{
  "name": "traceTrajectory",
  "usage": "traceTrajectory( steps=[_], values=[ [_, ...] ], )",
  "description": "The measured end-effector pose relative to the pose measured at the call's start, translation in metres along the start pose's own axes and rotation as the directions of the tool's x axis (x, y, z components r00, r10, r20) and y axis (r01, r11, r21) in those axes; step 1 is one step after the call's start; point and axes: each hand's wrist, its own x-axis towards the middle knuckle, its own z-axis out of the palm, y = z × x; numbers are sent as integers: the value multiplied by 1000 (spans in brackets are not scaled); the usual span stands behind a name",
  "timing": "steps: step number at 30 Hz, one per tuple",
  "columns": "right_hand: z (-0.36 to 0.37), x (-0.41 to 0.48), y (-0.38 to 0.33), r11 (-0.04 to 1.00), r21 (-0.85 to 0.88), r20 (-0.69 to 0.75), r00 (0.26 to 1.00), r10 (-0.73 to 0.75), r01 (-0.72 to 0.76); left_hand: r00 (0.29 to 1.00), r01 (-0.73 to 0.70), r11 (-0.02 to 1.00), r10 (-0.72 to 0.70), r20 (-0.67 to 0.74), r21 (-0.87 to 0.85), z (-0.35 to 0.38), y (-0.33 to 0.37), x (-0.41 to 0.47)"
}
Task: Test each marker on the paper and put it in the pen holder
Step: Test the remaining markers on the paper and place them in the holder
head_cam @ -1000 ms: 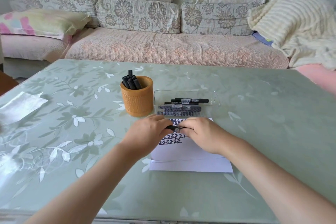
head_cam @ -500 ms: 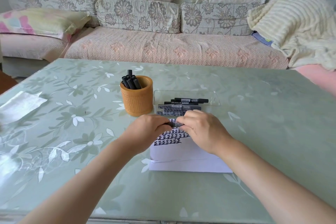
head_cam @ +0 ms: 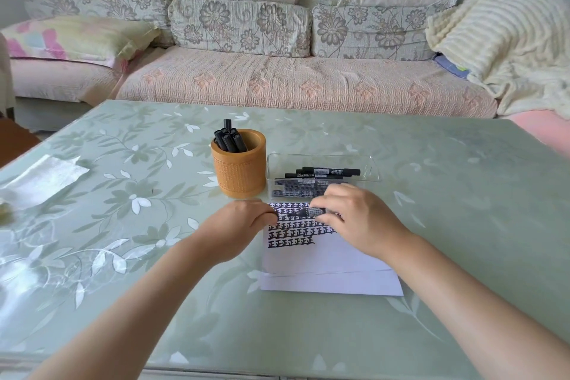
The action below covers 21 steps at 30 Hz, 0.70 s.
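A white paper (head_cam: 324, 259) with rows of black test marks lies on the table in front of me. My right hand (head_cam: 361, 222) pinches a black marker (head_cam: 313, 212) over the marks, its bare tip pointing left. My left hand (head_cam: 240, 225) is just to the left of the tip with its fingers curled; the marker's cap seems pinched inside them, mostly hidden. Behind my left hand stands the orange pen holder (head_cam: 242, 176) with several black markers (head_cam: 229, 140) upright in it. A clear tray (head_cam: 373, 166) behind the paper holds more black markers (head_cam: 327, 171) lying flat.
The table (head_cam: 462, 225) has a pale green floral cover. A crumpled clear sheet (head_cam: 43, 179) lies near its left edge. A sofa (head_cam: 277, 83) with cushions and a cream blanket (head_cam: 509, 40) runs behind the table.
Both hands gripped the marker together before. They have now drawn apart, the left going left and the right staying with the marker, and the tip is uncovered.
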Motion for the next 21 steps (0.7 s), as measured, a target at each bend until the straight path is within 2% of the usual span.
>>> traceTrajectory(
  steps=[4,8,16,19,21],
  values=[
    [2,-6,4,982,104,27,987,157,-159,992,84,985,-69,-105,150,-1,-19,-4],
    [6,-7,-1,963,185,59,981,187,-195,971,169,951,-116,-207,257,5,-24,-6],
    [9,-7,-6,925,329,11,980,197,-190,956,205,949,-141,-258,240,19,-29,-2],
    [8,-7,-6,881,409,44,970,240,-237,938,229,954,-163,-305,195,20,-26,-1],
    [5,-8,-5,857,441,77,962,262,-268,928,190,961,-109,-356,200,21,-22,-3]
  ],
)
